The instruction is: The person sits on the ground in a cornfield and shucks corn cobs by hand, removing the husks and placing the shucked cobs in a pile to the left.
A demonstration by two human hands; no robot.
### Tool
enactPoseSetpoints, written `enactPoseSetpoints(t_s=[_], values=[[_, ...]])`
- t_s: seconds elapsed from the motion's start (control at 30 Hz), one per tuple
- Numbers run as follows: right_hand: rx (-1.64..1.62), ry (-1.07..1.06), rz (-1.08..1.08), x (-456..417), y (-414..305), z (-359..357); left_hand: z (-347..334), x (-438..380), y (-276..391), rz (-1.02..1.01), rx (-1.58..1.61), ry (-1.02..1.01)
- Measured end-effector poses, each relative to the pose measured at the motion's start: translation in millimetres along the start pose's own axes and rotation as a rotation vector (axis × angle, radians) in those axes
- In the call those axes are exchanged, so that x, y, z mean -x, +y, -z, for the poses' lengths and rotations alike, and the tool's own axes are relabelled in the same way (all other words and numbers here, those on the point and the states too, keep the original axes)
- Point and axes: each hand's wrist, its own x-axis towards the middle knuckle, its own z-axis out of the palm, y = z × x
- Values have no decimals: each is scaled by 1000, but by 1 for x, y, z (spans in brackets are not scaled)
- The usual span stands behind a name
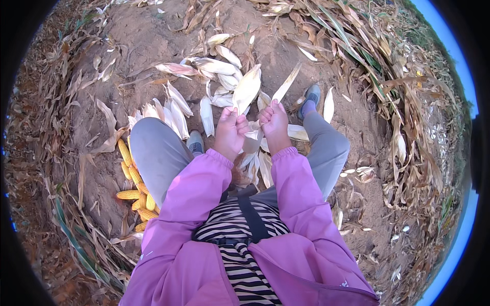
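Note:
Both my hands are raised in front of me, a short gap apart, over the ground between my legs. In my left hand [231, 132] is a broad, pale corn husk [247, 88], pinched at its lower end and pointing away from me. Whether an ear lies inside it cannot be told. My right hand [273, 120] grips a narrower strip of dry husk [287, 83] between thumb and fingers. Beyond my left hand, several husk-covered pieces [216, 65] lie in a loose heap on the soil. More loose husks [264, 164] lie below my wrists.
Bare yellow corn cobs [141, 195] are piled beside my left leg. Pale husks [174, 109] lie past my left knee. Dry corn stalks and leaves [367, 49] form a thick band at the right, with more leaf litter [42, 126] at the left. Brown soil [134, 42] lies between.

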Motion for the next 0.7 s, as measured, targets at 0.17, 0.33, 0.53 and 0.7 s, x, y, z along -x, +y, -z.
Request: enactPoseSetpoints(t_s=[0.17, 0.33, 0.53, 0.7], values=[[-113, 180, 125, -35, -47, 74, -20, 16, 35, -155, -203, 44], [77, -9, 151, -1, -49, 37, 34, 4, 11, -5, -631, 461], [118, -116, 72, 30, -87, -3, 77, -6, -25, 301, -1812, -307], [17, -160, -92, 46, -80, -1, 21, 5, -53, -406, -1797, -359]])
